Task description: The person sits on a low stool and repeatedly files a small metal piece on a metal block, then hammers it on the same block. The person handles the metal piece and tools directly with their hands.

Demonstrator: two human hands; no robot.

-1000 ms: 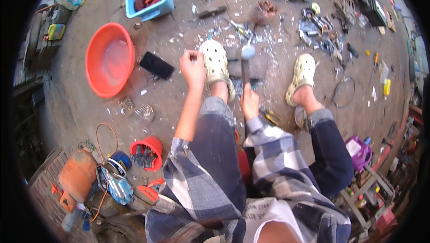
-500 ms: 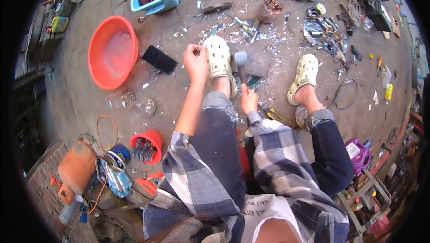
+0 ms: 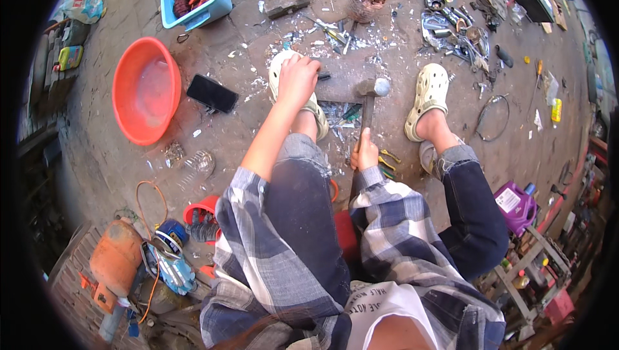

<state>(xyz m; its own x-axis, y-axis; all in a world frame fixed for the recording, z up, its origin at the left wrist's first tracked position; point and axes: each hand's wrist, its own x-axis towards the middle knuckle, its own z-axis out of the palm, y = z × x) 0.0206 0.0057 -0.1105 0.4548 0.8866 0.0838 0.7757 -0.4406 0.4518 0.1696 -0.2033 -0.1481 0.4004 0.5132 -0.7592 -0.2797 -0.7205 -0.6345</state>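
My right hand (image 3: 365, 153) grips the handle of a hammer (image 3: 366, 115). The hammer's metal head is over the right part of a flat grey plate (image 3: 338, 92) on the ground between my shoes. Across my left shoe (image 3: 282, 73) reaches my left hand (image 3: 300, 79), fingers curled together at the plate's left side. A small dark piece (image 3: 324, 75) shows at its fingertips, low over the plate; its kind is too small to tell. Yellow-handled pliers (image 3: 389, 156) lie just right of my right hand.
White and green scraps litter the ground around the plate. A red basin (image 3: 147, 131) and a black phone (image 3: 212, 93) lie left. Beyond are a blue bin (image 3: 196, 20) of reddish-brown coils and a sledgehammer (image 3: 288, 8). Metal parts (image 3: 454, 34) are heaped at the far right.
My left hand has moved right, across the shoe to the plate, with the dark piece now showing. The hammer head has shifted right, away from the left shoe. The whole view has shifted slightly.
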